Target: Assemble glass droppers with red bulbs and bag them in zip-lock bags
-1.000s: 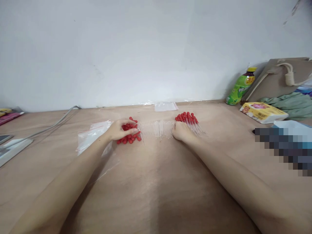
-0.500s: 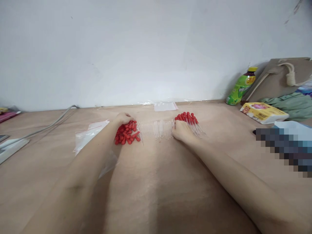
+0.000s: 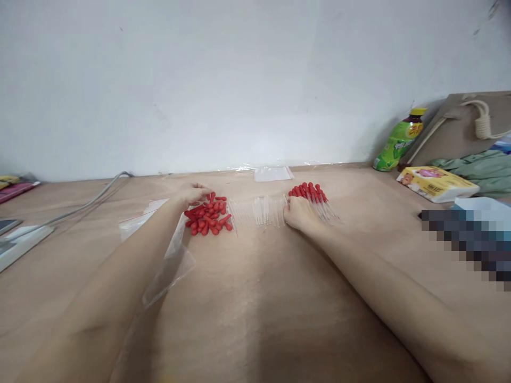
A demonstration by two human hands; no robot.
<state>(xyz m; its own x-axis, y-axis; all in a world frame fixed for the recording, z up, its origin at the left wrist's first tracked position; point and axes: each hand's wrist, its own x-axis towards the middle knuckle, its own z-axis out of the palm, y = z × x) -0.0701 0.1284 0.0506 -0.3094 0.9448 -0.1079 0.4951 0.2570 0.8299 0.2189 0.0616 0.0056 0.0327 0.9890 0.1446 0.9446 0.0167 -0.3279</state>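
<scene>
Your right hand (image 3: 300, 214) is at the right end of the row of clear tubes (image 3: 261, 211). Its fingers are curled in and closed, and they seem to pinch one thin tube (image 3: 286, 199); its upper end shows by the fingertips, while the hand hides the rest. Your left hand (image 3: 192, 195) is at the far left edge of the loose red bulbs (image 3: 208, 217). Its fingers are bent and only a little parted there – I cannot tell if a bulb is already between them.

The loose bulbs lie in a heap on the brown tabletop (image 3: 223, 319), just beside the left end of the row. The clear tubes lie side by side between your two hands. Behind your right hand there is a group of tubes with red bulbs on their ends (image 3: 309, 192), lying at a slant, with the bulbs toward the wall (image 3: 239, 80).

Under and beside your left forearm you have a clear plastic bag (image 3: 170, 276), and another small bag (image 3: 273, 173) lies near the wall. Well to the right stand a green bottle (image 3: 399, 143) and a grey-brown bag (image 3: 449, 125) – the yellow tissue pack (image 3: 437, 184) lies in front of them.
</scene>
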